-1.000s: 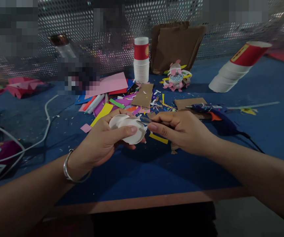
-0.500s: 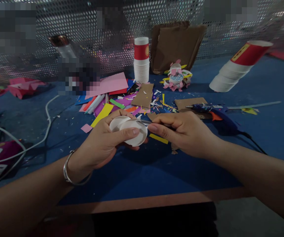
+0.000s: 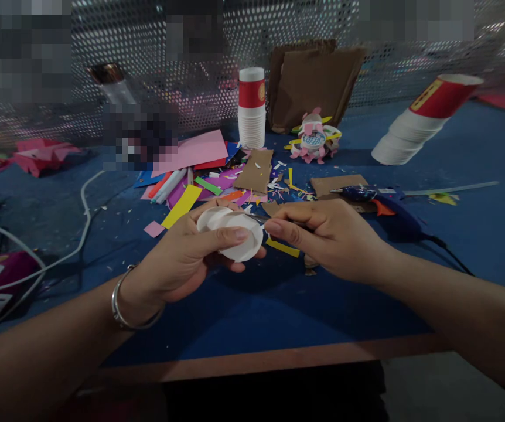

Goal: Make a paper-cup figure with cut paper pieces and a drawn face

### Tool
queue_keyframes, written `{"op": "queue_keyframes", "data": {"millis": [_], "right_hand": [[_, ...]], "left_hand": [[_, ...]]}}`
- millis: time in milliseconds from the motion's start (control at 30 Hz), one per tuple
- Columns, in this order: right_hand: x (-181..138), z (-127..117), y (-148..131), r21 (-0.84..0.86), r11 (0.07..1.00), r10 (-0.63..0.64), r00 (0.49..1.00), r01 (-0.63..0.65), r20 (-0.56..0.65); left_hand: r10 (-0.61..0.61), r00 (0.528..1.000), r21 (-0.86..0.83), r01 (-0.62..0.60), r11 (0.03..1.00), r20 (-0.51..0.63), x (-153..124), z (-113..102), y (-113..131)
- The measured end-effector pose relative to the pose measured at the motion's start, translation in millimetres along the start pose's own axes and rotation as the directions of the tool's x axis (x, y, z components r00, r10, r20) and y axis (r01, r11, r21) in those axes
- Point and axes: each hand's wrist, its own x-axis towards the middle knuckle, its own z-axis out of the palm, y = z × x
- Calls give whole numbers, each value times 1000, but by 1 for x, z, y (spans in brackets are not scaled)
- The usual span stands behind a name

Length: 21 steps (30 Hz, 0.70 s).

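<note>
Near the middle of the table my left hand (image 3: pixel 191 246) pinches a white paper piece (image 3: pixel 242 240) with two rounded parts, like the cut-off base of a paper cup. Its thumb lies across the front, and fingers support it from behind. My right hand (image 3: pixel 327 237) is closed round a pair of scissors (image 3: pixel 258 217); the slim metal blades reach the paper's upper edge, while the grip is mostly hidden by the fingers. A yellow paper strip (image 3: pixel 283 247) lies on the table just below the right thumb.
Paper scraps and a cardboard strip (image 3: pixel 255 171) lie beyond my hands. Behind them stand stacked paper cups (image 3: pixel 251 111) and a decorated paper figure (image 3: pixel 314 139). A blue glue gun (image 3: pixel 393 214) rests at right, another cup stack (image 3: pixel 423 123) leaning behind it. White cable (image 3: pixel 86 202) runs at left.
The scissor blades have shifted slightly along the paper's upper edge, and the white piece has turned a little in my left hand. Everything else on the table stays put.
</note>
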Motion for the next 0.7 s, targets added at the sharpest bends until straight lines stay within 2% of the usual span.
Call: {"op": "queue_keyframes", "data": {"millis": [300, 433, 567, 700], "right_hand": [[1, 0, 3, -8, 1000, 14, 1000, -14, 9], [1, -1, 0, 112, 992, 51, 998, -56, 43], [3, -2, -3, 260, 964, 33, 996, -53, 79], [4, 0, 2, 386, 921, 12, 994, -53, 109]], "left_hand": [[-12, 1000, -50, 13, 999, 7, -1, -1, -2], [-40, 994, -104, 50, 993, 97, -1, -2, 2], [-75, 985, -146, 98, 984, 155, -1, -3, 7], [-75, 984, -150, 99, 984, 163, -1, -4, 7]]}}
